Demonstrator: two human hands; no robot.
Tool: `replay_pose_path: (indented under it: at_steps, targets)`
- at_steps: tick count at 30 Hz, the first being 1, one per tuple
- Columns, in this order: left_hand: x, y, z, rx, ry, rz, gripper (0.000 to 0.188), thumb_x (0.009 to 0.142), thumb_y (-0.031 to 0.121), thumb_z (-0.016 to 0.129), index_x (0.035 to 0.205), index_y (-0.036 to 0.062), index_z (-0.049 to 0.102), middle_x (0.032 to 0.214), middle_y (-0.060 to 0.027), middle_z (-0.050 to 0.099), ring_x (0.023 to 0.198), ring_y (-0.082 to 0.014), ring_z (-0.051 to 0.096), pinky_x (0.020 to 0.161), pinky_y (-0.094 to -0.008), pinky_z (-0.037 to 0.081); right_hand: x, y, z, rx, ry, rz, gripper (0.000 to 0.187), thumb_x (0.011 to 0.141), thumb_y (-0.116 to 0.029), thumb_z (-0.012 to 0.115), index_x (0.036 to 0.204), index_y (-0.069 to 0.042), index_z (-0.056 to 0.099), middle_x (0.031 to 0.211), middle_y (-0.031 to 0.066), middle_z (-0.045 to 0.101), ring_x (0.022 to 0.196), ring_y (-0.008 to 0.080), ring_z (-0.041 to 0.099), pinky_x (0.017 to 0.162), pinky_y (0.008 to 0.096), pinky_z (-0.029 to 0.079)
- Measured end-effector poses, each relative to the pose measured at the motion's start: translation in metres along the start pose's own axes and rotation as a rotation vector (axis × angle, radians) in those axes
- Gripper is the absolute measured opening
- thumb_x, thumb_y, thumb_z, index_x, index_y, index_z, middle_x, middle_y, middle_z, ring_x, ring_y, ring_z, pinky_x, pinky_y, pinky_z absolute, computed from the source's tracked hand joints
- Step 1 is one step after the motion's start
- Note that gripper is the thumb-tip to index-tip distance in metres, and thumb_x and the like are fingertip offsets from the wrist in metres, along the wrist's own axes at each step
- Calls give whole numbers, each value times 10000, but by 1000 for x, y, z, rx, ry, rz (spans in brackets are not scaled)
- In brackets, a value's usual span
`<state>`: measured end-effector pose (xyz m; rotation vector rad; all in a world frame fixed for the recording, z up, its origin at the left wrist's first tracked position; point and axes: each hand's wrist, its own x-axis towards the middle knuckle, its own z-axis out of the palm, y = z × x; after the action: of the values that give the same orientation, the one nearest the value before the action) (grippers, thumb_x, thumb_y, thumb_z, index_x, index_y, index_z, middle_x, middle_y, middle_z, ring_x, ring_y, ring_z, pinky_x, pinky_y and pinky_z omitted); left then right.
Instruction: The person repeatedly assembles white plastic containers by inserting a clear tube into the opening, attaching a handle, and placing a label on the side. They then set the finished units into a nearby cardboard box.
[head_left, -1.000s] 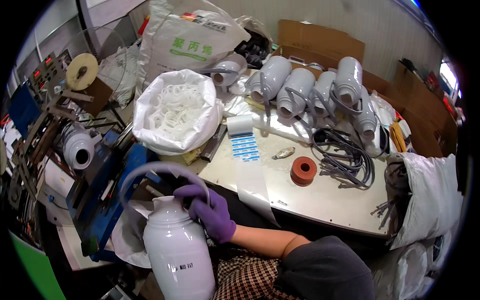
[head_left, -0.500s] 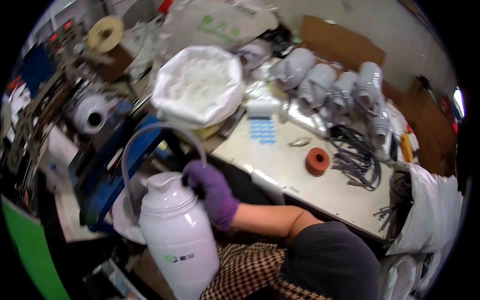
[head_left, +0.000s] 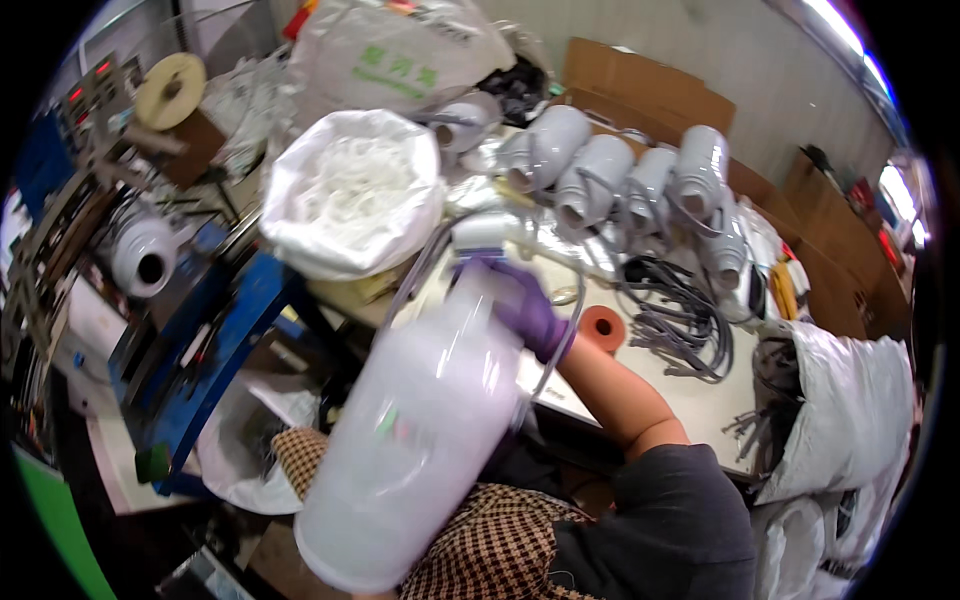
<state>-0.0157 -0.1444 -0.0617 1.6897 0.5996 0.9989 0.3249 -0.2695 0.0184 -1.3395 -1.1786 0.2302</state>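
Note:
A large white flask (head_left: pixel 420 430) with a thin grey bail handle (head_left: pixel 415 265) is held tilted in front of me, its base toward my lap and its top toward the table; it is motion-blurred. My right hand (head_left: pixel 528 312), in a purple glove, grips the flask at its neck. My left hand is not visible; the flask's body hides the area under its base. Several similar white flasks (head_left: pixel 600 170) lie in a row at the back of the white table (head_left: pixel 700 400).
An open white bag of white parts (head_left: pixel 350 190) stands left of the flask. An orange roll (head_left: pixel 602 328) and a heap of grey handles (head_left: pixel 680 320) lie on the table. A blue machine frame (head_left: pixel 220 330) is at left, white sacks (head_left: pixel 850 400) at right, cardboard (head_left: pixel 650 90) behind.
The flask has been lifted from upright by my lap and tipped toward the table, now filling the middle of the view. My gloved right hand stayed on its neck.

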Motion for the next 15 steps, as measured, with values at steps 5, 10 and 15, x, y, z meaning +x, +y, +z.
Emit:
replay_pose_path:
  at_steps: [5, 10, 15]
  targets:
    - [-26, 15, -46, 401, 356, 235, 344, 964, 7, 482, 1279, -106, 558, 1292, -203, 626, 1205, -336, 603, 1068, -442, 478, 33, 58, -210, 1067, 631, 163, 434, 1039, -384, 500, 1359, -101, 578, 1316, 112, 653, 1129, 273, 670, 979, 430, 570]
    - [-48, 7, -100, 920, 162, 160, 270, 1009, 108, 493, 1125, -61, 669, 1193, -204, 671, 1145, -339, 637, 1020, -422, 487, 107, 114, -268, 834, 499, 290, 425, 1039, -359, 507, 1361, -93, 582, 1298, 107, 652, 1084, 248, 661, 917, 404, 572]
    - [-65, -50, -157, 656, 279, 55, 246, 1001, 153, 524, 1128, 29, 693, 1198, -159, 694, 1098, -316, 665, 1009, -404, 498, 115, 169, -300, 337, 356, 419, 427, 1036, -333, 513, 1377, -84, 571, 1281, 112, 649, 1058, 244, 645, 898, 393, 561]
